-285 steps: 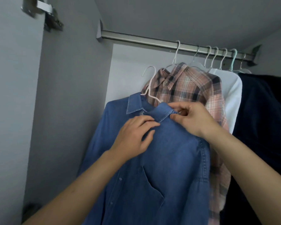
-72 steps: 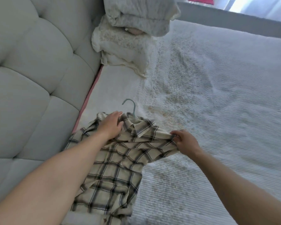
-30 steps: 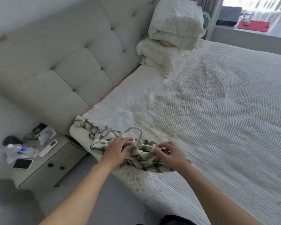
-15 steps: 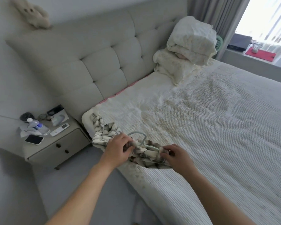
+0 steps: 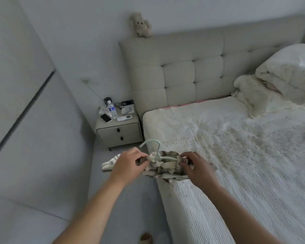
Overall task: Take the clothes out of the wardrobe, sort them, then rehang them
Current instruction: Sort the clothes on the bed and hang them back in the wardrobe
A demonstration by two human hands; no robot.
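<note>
Standing against the far wall at the left, beside the bed's head corner: a two-drawer nightstand [image 5: 119,133], its top crowded with a phone [image 5: 105,118] near the front left corner, a water bottle [image 5: 111,109] just behind it, a white remote [image 5: 124,118] toward the front right, glasses and a few small dark items along the back edge, too small to name. Perched on the top left end of the tufted headboard [image 5: 178,76], a small teddy bear [image 5: 141,24].

Held off the near left edge of the bed [image 5: 236,155], partly over the floor: a bunched plaid shirt [image 5: 163,169] on a pale green hanger [image 5: 154,148], hook standing upright above the fabric. Left hand [image 5: 128,164] curled, grip pinching the gathered cloth by the base of the hook, one striped fold spilling out to its left. Right hand [image 5: 196,167] likewise curled, fingertips pinching the shirt at the hanger's right end, lying over the bed's edge. Both bare forearms reaching in from the bottom.

Lying on the floor by the bottom edge, between the arms, a tan slipper [image 5: 146,238], only partly visible.

Piled farther right at the head of the bed against the headboard, folded cream bedding [image 5: 280,81], one bundle stacked on another.
</note>
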